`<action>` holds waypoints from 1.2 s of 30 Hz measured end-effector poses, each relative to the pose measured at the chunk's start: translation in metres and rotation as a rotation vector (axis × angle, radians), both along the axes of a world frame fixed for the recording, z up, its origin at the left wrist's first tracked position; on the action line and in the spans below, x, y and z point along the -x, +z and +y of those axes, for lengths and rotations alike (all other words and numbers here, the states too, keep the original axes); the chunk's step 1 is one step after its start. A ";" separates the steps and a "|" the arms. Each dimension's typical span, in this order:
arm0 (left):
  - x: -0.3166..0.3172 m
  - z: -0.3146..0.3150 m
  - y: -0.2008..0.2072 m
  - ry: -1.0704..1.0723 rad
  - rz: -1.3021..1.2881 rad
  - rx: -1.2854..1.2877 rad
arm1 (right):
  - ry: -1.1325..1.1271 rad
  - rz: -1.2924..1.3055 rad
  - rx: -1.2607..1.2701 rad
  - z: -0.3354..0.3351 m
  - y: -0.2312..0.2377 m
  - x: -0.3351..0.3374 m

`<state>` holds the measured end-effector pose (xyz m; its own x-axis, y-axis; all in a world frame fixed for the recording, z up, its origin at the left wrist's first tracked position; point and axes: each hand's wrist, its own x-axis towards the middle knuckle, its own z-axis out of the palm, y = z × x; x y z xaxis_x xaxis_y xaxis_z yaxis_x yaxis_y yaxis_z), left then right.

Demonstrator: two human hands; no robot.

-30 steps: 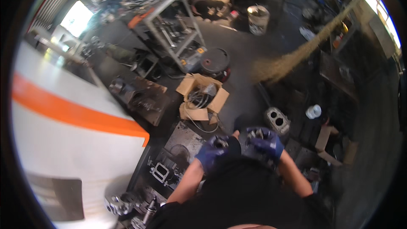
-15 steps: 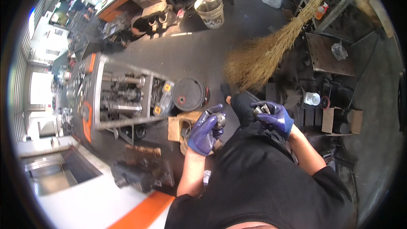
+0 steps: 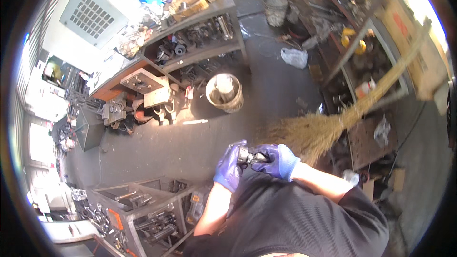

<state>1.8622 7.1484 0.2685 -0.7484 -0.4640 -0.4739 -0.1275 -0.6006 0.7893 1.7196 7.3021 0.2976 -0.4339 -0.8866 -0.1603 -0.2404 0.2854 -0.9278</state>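
Note:
My left hand (image 3: 228, 170), in a purple-blue coated glove, is closed round a round metal part (image 3: 243, 155) with a ringed, shiny side. From the right, my right hand (image 3: 278, 163), gloved the same way, grips a smaller metal piece (image 3: 259, 157). The two parts meet end to end in front of my chest, or nearly so; whether they are joined I cannot tell. Fingers hide most of the right piece. Just beyond my right hand spreads the bristle end of a straw broom (image 3: 314, 135).
A dirty bucket (image 3: 225, 96) stands on the floor ahead, beside a metal workbench (image 3: 200, 57) loaded with parts. At the lower left is a metal parts rack (image 3: 138, 214). A white plastic bag (image 3: 294, 57) lies farther off, and a cardboard box (image 3: 412, 47) leans at the right.
My hands, apart half a second ago, have come together, bringing both metal parts end to end. The view has tipped up and now takes in the workbench beyond the bucket.

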 end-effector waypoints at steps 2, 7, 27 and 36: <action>0.074 -0.026 0.009 -0.012 -0.076 0.141 | -0.028 0.045 -0.070 -0.032 0.010 0.055; 0.256 -0.108 -0.030 -0.281 0.006 0.221 | -0.198 0.271 -0.044 -0.101 -0.013 0.205; 1.012 -0.264 -0.062 -1.246 -0.089 0.736 | -1.045 -0.165 0.009 -0.239 -0.072 0.821; 1.255 -0.475 -0.053 -0.970 -0.297 0.724 | -0.734 -0.278 -0.145 -0.449 -0.076 1.115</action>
<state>0.6070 6.6736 0.2153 -0.8357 -0.0052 -0.5492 -0.5047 0.4018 0.7641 0.6044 6.8527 0.2218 -0.8260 -0.3514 -0.4407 0.2911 0.4037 -0.8674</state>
